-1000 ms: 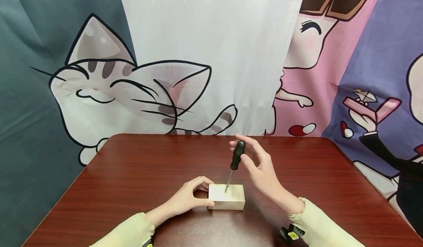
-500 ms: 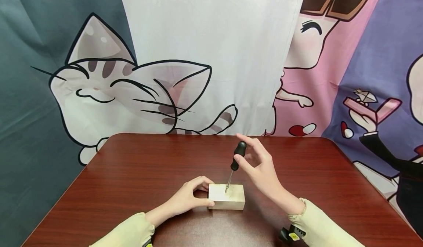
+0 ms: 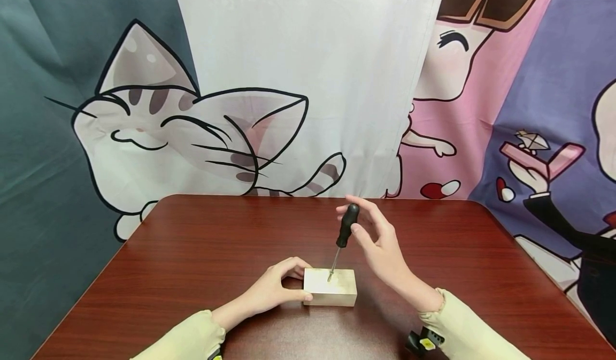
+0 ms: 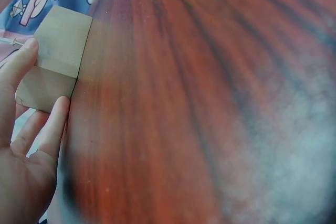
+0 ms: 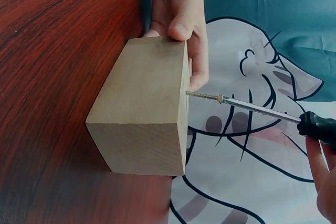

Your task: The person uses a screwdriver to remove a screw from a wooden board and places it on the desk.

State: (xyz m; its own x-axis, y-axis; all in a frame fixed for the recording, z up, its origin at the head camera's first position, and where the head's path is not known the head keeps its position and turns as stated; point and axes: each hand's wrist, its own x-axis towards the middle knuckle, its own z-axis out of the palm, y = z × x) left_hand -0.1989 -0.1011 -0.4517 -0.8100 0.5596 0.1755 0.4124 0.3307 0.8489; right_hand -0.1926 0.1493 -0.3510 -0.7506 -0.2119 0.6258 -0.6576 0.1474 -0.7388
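A pale wooden block [image 3: 330, 287] sits on the dark red tabletop. My left hand [image 3: 271, 289] grips its left end, thumb on the near side and fingers behind. In the left wrist view, that thumb [image 4: 23, 61] lies along the block [image 4: 60, 40]. A brass-coloured screw [image 5: 205, 96] stands in the block's top, its threads mostly exposed. The tip of a black-handled screwdriver [image 3: 347, 225] meets the screw head, and the shaft leans slightly right. My right hand [image 3: 382, 247] pinches the handle between thumb and fingers; some fingertips are hidden behind it.
The wood-grain table [image 3: 216, 231] reaches back to a printed cloth backdrop [image 3: 313, 39] with a cartoon cat and figures. A black device [image 3: 425, 342] is strapped at the right wrist, below the sleeve cuff.
My right thumb slid left across the handle, then came back to its right side as the fingers shifted round it. The left hand and the block have stayed still.
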